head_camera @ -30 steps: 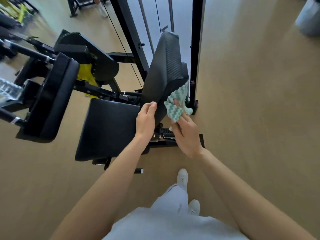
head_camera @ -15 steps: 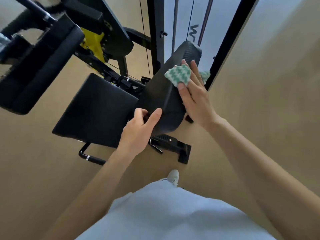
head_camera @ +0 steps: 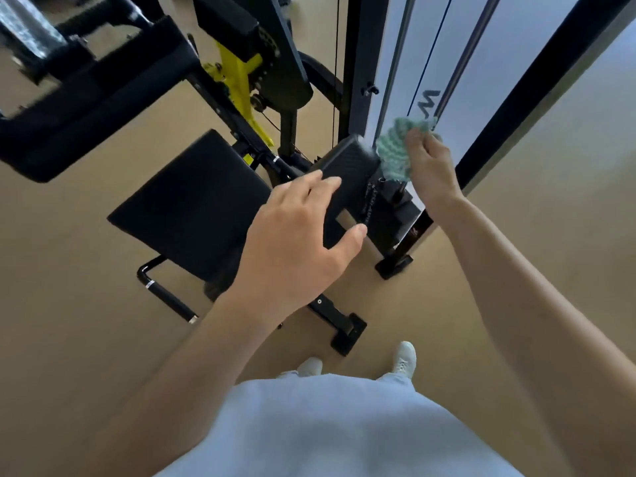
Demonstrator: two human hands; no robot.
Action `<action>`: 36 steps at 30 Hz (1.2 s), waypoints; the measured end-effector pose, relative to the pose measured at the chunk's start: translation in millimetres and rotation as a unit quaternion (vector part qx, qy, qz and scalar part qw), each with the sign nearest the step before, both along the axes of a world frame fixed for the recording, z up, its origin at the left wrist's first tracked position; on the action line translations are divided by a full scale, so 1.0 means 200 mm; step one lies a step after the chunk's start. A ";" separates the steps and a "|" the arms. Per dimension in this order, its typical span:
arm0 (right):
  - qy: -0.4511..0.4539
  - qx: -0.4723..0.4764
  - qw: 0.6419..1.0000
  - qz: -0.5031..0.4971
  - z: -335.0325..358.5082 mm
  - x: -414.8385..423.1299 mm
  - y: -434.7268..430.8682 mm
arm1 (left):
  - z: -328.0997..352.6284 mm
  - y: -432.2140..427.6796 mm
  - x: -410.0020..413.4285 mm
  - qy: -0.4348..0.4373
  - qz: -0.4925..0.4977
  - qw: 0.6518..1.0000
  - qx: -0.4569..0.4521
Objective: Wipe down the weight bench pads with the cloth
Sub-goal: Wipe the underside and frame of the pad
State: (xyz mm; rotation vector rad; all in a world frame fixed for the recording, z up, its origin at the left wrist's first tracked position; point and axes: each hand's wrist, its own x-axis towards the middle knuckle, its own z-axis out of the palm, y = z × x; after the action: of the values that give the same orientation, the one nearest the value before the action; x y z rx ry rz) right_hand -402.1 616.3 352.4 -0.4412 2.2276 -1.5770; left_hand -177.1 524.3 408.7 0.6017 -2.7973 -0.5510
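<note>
Black weight bench [head_camera: 347, 321] with steel frame, seen from above on a tan floor [head_camera: 69, 339]; flat seat pad [head_camera: 192, 208] lies level at centre-left; upright back pad [head_camera: 347, 163], ribbed, stands just beside the seat pad's far right corner, its top edge toward the camera; a third black pad [head_camera: 89, 105] sits on the machine arm at upper left, well apart from both hands; yellow bracket [head_camera: 237, 74] behind the seat pad, near the black cable column [head_camera: 354, 63]. Left hand [head_camera: 296, 242]: fingers spread wide, empty, palm down over the near side of the back pad; whether it touches the pad cannot be told. Right hand [head_camera: 430, 166]: closed around a bunched green-and-white cloth [head_camera: 395, 149], which is pressed at the top right corner of the back pad, in front of the pale panel [head_camera: 499, 63] of the column. White shoes [head_camera: 406, 359] and a pale garment [head_camera: 327, 425] fill the lower edge.
</note>
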 end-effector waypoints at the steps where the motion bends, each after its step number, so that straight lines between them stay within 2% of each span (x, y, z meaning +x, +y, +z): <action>1: -0.045 -0.027 0.999 0.013 0.01 -0.07 0.03 | -0.03 0.04 -0.06 -0.010 0.019 0.999 -0.032; 6: -0.227 -0.121 0.961 0.102 0.06 -0.36 0.10 | -0.18 0.15 -0.43 -0.065 0.156 0.968 -0.188; 10: -0.192 -0.134 0.923 0.306 0.08 -0.27 0.04 | -0.24 0.18 -0.52 -0.081 0.239 0.936 -0.247; 12: -0.122 -0.133 0.903 0.389 0.03 -0.13 0.02 | -0.24 0.19 -0.53 -0.087 0.251 0.927 -0.265; 14: -0.058 -0.146 0.904 0.398 -0.03 -0.07 -0.01 | -0.25 0.19 -0.54 -0.084 0.266 0.920 -0.276; 15: -0.060 -0.153 0.906 0.390 -0.06 -0.08 -0.03 | -0.25 0.20 -0.55 -0.077 0.272 0.917 -0.282; 18: -0.133 -0.158 0.904 0.375 -0.15 -0.15 -0.09 | -0.28 0.21 -0.59 -0.066 0.284 0.909 -0.297; 23: -0.235 -0.134 0.872 0.408 -0.25 -0.23 -0.16 | -0.33 0.20 -0.60 -0.062 0.300 0.894 -0.327; 25: -0.286 -0.104 0.869 0.391 -0.31 -0.26 -0.20 | -0.35 0.21 -0.61 -0.059 0.308 0.890 -0.333; 29: -0.302 0.002 0.875 0.379 -0.40 -0.30 -0.29 | -0.36 0.23 -0.65 -0.055 0.345 0.872 -0.344; 32: -0.237 0.093 0.880 0.402 -0.44 -0.36 -0.36 | -0.37 0.25 -0.70 -0.042 0.378 0.860 -0.341; 36: -0.111 0.202 0.818 0.528 -0.44 -0.50 -0.39 | -0.41 0.33 -0.80 -0.032 0.465 0.828 -0.312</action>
State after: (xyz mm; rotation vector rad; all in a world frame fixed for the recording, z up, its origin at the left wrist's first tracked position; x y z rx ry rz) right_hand -502.1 539.3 264.0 -1.0479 1.5431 -0.5102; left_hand -336.4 590.4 326.9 1.6193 -2.0974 0.5585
